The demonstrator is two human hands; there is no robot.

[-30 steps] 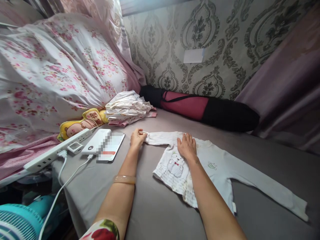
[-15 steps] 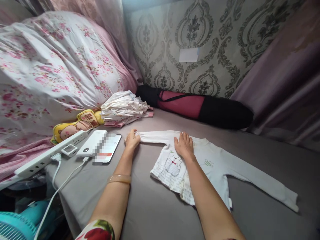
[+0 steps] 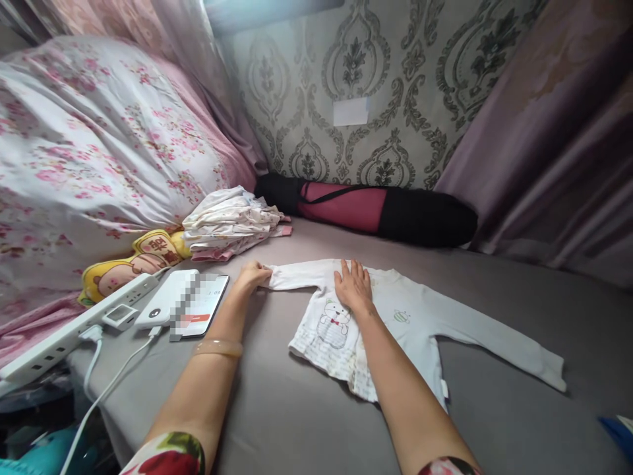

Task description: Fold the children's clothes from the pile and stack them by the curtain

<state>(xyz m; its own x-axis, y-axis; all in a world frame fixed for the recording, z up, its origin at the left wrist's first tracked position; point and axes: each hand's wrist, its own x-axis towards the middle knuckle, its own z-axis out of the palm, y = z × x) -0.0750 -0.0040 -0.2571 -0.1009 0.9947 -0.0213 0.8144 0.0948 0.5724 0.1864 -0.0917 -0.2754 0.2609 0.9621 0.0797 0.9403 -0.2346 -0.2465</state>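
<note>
A small white long-sleeved shirt [image 3: 415, 343] lies spread on the grey sheet [image 3: 277, 402], with a bear print on one front side and a green striped print on the other. My left hand [image 3: 253, 274] pinches the cuff of the left-lying sleeve, which stretches out sideways. Flat on the shirt near that shoulder rests my right hand [image 3: 354, 285], its fingers a little apart. The other sleeve reaches out to the right, untouched. Part of the shirt's front is covered by my right forearm.
Beyond my left hand sits a pile of folded clothes [image 3: 232, 224]. To the left are a phone [image 3: 210, 300], a white power bank [image 3: 165, 300], a power strip [image 3: 84, 326] with cables, and a yellow plush toy [image 3: 123, 270]. A black and red long bag [image 3: 346, 208] lies along the wall.
My left hand has turned and closed more clearly on the cuff. My right hand stays on the shirt. The whole view has shifted slightly to the right.
</note>
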